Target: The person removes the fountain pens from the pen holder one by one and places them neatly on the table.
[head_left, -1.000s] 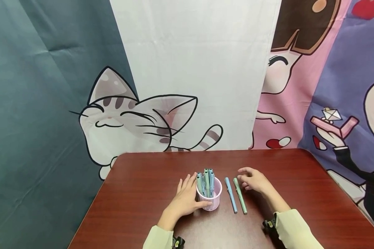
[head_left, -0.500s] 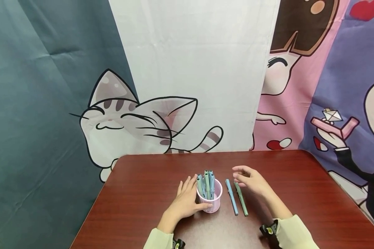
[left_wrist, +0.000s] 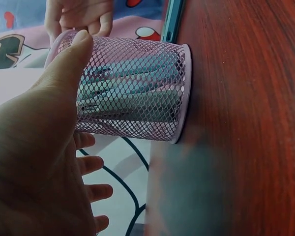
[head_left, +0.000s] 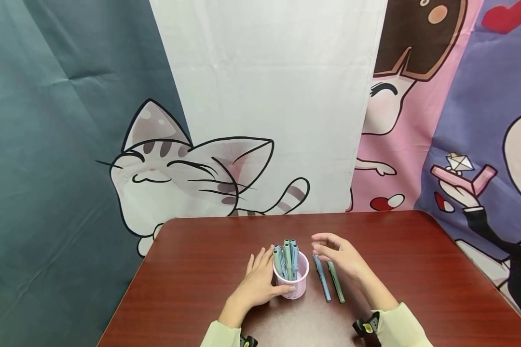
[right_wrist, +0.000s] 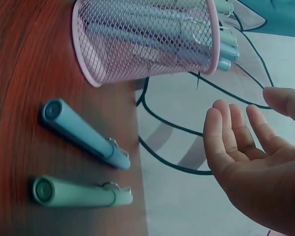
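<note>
A pink mesh pen cup (head_left: 293,288) stands upright on the table, with several blue and green pens (head_left: 288,260) in it. My left hand (head_left: 256,284) rests against its left side. In the left wrist view the thumb lies on the mesh near the rim, while the other fingers reach out straight beside the cup. A blue pen (head_left: 322,279) and a green pen (head_left: 336,284) lie side by side to the right of the cup. Over their far ends hovers my right hand (head_left: 340,255), loosely bent and holding nothing; part of the green pen's top is hidden beneath it.
The reddish-brown wooden table (head_left: 208,250) ends at a far edge, against a printed cloth (head_left: 260,96) with a cartoon cat and figures. Each wrist wears a black strapped device, the right one (head_left: 366,326) just below its sleeve (head_left: 401,327).
My right hand has moved left, from beside the green pen to above the tops of both loose pens. The left hand and the cup stay in place.
</note>
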A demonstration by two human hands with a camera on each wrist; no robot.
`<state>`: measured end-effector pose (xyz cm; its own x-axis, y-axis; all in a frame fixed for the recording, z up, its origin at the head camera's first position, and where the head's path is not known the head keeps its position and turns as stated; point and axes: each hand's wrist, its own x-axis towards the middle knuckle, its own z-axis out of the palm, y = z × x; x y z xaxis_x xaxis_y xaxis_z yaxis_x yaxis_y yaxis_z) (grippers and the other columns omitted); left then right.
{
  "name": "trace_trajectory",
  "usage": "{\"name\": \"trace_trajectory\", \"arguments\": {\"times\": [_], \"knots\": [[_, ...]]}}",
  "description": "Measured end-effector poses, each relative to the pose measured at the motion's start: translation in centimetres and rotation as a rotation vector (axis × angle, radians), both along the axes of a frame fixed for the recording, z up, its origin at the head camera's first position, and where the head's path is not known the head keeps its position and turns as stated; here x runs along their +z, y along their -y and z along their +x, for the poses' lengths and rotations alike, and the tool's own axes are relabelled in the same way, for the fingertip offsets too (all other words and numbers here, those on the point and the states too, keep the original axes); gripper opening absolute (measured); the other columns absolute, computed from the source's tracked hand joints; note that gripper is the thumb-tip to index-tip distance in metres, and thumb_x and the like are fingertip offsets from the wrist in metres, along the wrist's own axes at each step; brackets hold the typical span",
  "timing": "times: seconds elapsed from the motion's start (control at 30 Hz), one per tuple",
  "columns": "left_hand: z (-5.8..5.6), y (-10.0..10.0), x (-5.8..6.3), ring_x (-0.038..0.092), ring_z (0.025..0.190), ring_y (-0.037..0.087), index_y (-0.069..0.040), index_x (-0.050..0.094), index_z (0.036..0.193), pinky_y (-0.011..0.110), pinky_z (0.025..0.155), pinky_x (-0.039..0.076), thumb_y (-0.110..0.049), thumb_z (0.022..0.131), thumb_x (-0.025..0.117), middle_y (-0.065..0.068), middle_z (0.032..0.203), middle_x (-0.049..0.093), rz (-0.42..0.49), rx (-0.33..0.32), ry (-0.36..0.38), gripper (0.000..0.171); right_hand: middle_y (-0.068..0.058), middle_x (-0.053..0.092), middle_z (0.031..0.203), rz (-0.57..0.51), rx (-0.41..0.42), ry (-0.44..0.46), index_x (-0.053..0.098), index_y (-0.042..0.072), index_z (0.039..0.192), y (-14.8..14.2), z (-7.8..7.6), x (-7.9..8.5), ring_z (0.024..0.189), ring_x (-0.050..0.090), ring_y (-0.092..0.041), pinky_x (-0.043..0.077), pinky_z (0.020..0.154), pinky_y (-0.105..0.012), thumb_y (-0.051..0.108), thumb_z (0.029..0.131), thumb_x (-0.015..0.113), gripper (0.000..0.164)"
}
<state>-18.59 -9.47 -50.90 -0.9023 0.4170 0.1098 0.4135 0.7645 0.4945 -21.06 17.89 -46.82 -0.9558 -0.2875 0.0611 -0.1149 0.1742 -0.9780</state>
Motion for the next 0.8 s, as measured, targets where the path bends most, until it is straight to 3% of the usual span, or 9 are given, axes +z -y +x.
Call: {"name": "trace_trajectory", "arguments": {"times": [0.17, 0.4, 0.53, 0.67, 0.8], "knots": [[0.1, 0.0, 0.0, 0.021, 0.152, 0.041, -0.006, 0.03, 0.159, 0.065, 0.12, 0.012, -0.069, 0.082, 0.07, 0.016, 0.166, 0.025, 0.006, -0.004, -0.004, 0.108, -0.019, 0.065, 0.124, -0.02, 0.001, 0.012, 0.059, 0.001, 0.133, 0.6, -0.1, -0.2, 0.11, 0.068, -0.031, 0.055, 0.096, -0.048, 0.02, 0.098, 0.068, 0.041], [0.0, 0.0, -0.1, 0.021, 0.152, 0.041, -0.006, 0.029, 0.159, 0.065, 0.12, 0.012, -0.069, 0.082, 0.07, 0.016, 0.166, 0.025, 0.002, -0.002, -0.002, 0.108, -0.017, 0.066, 0.122, -0.028, 0.02, -0.01, 0.061, 0.002, 0.13, 1.1, -0.2, -0.5, 0.104, 0.069, -0.023, 0.056, 0.095, -0.049, 0.018, 0.097, 0.069, 0.038], [0.0, 0.0, -0.1, 0.02, 0.153, 0.04, -0.006, 0.029, 0.159, 0.065, 0.12, 0.011, -0.069, 0.082, 0.07, 0.015, 0.166, 0.025, 0.003, -0.002, 0.003, 0.107, -0.015, 0.066, 0.121, -0.025, 0.025, -0.023, 0.063, 0.004, 0.128, 1.5, -0.2, -0.5, 0.105, 0.067, -0.027, 0.057, 0.093, -0.047, 0.019, 0.096, 0.071, 0.037], [0.0, 0.0, -0.1, 0.02, 0.153, 0.04, -0.007, 0.029, 0.159, 0.065, 0.12, 0.011, -0.069, 0.082, 0.07, 0.015, 0.166, 0.024, 0.003, -0.001, 0.003, 0.107, -0.018, 0.066, 0.119, -0.014, 0.036, -0.043, 0.064, 0.002, 0.127, 1.9, -0.3, -0.6, 0.106, 0.065, -0.032, 0.058, 0.091, -0.043, 0.017, 0.096, 0.07, 0.035], [0.0, 0.0, -0.2, 0.02, 0.153, 0.04, -0.007, 0.029, 0.159, 0.065, 0.12, 0.011, -0.07, 0.082, 0.069, 0.015, 0.166, 0.024, 0.003, -0.003, 0.0, 0.107, -0.025, 0.064, 0.123, 0.004, 0.053, -0.051, 0.062, -0.002, 0.129, 2.3, -0.2, -0.6, 0.106, 0.065, -0.028, 0.057, 0.091, -0.043, 0.013, 0.097, 0.068, 0.036]]}}
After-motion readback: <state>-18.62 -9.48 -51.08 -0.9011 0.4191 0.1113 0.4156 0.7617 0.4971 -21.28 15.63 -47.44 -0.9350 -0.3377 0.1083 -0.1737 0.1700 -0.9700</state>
